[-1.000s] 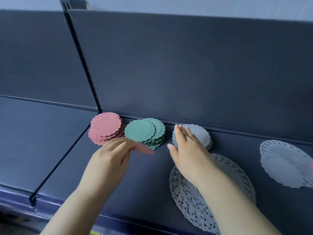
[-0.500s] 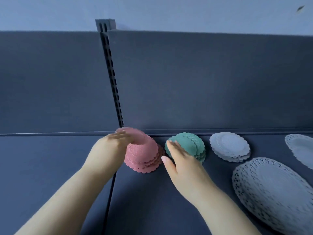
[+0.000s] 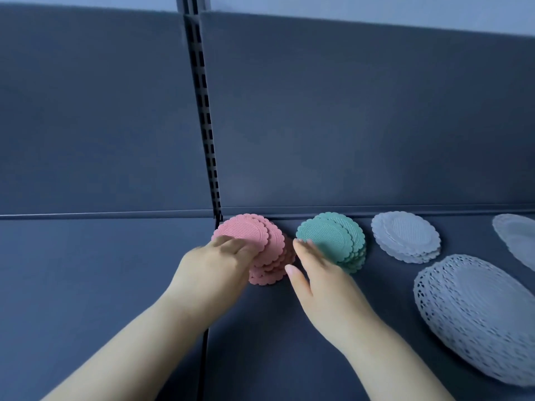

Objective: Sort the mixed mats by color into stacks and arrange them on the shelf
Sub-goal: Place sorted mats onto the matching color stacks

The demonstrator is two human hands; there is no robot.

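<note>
Three stacks of small scalloped mats line the back of the dark shelf (image 3: 115, 285): a pink stack (image 3: 260, 241) on the left, a green stack (image 3: 333, 241) in the middle, a white stack (image 3: 405, 238) to the right. My left hand (image 3: 214, 267) rests on the near left side of the pink stack, fingers lying over its top mat. My right hand (image 3: 318, 282) reaches between the pink and green stacks, fingers straight, fingertips touching the green stack's near left edge.
A large white lace doily stack (image 3: 477, 314) lies at the right front, another white doily (image 3: 518, 235) at the far right edge. A slotted upright (image 3: 205, 117) divides the dark back panel, and a seam splits the shelf below my left forearm.
The pink mat my left hand held has been laid on the pink stack. My right hand left the white stack and came to the green one. The view has swung left.
</note>
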